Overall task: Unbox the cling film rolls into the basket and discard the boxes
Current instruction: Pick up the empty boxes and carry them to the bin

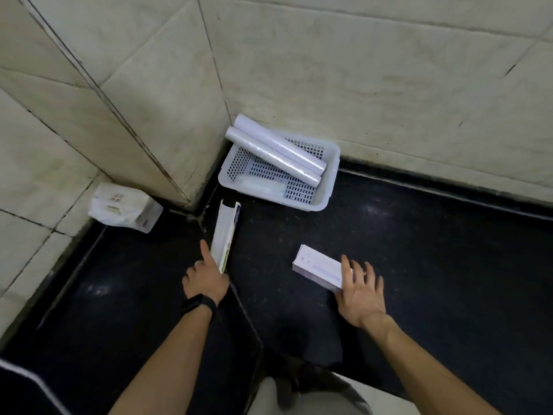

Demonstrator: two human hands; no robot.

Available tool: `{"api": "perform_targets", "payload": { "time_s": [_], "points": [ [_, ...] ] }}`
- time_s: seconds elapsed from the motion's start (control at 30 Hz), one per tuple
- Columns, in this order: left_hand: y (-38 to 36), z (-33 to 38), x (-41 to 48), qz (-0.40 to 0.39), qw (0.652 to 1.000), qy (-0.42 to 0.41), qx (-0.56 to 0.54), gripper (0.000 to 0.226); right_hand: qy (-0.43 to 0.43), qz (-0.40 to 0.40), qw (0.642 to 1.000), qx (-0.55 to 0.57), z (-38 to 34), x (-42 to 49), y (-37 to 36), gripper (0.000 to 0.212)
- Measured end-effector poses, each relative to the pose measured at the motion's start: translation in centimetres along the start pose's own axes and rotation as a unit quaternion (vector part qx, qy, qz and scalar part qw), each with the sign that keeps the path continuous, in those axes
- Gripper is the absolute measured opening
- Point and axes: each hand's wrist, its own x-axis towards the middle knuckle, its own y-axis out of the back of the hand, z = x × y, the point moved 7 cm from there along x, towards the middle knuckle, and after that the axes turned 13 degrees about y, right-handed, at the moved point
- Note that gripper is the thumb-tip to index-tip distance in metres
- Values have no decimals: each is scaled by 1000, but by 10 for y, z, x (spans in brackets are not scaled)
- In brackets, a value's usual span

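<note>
A white perforated basket (330,172) sits on the dark floor in the wall corner. Two cling film rolls (278,151) lie across it, their far ends sticking out over its rim. A flat whitish item lies on the basket's bottom. My left hand (206,275) grips the near end of a long white box (226,233) whose far end is open and points toward the basket. My right hand (360,287) rests with spread fingers on the near end of a closed white box (318,268) lying on the floor.
A white plastic bag (124,208) with printed packaging lies on the floor at the left against the tiled wall. Tiled walls close the corner behind the basket. Dark floor stretches to the right and in front of me.
</note>
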Motion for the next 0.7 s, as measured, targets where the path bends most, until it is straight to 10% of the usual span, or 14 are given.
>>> {"api": "perform_targets", "payload": {
  "time_s": [0.3, 0.7],
  "points": [
    [-1, 17, -27, -93, 969, -48, -223, 38, -41, 28, 990, 132, -3, -23, 22, 71],
    [-1, 153, -134, -206, 903, -306, -220, 51, -139, 307, 892, 302, 38, -161, 75, 94]
  ]
}}
